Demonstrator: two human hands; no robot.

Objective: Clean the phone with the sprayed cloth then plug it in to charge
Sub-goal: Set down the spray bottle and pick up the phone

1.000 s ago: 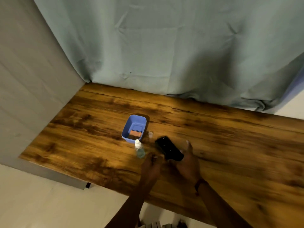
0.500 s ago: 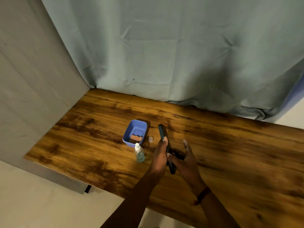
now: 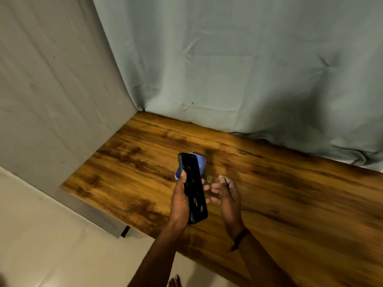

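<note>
**Phone held over a wooden counter in a draped corner**

At far left a grey sheet [image 3: 51, 100] hangs as a side wall, creased and plain. Below it lies a pale floor [image 3: 51, 235]. The sheet's lower edge meets the left end of the counter [image 3: 290, 193], a brown wood-grain top with dark streaks that runs off to the right. A small black bracket [image 3: 125, 231] shows under its near left corner. Behind the counter a blue-green curtain [image 3: 248, 69] fills the back and bunches on the wood at the right.

The left hand [image 3: 180, 204] holds the phone [image 3: 193, 183] above the counter, near the middle of the view. The phone is black and points away from the person, with its smudged glass facing up. The thumb lies along its left edge, and the fingers [image 3: 206, 187] curl round from beneath, so their tips show at the right edge.

A blue tub [image 3: 202, 163] stands on the counter, mostly hidden behind the top of the phone. Just right of it sits a small clear cap [image 3: 209, 179].

The right hand [image 3: 228, 197] hovers just beside the phone, palm turned toward it. Its fingers [image 3: 216, 190] are loosely spread and hold nothing. Whether they touch the phone cannot be told. A dark band [image 3: 240, 238] circles that wrist.

At the bottom edge, bare toes [image 3: 175, 281] rest on the floor.
</note>
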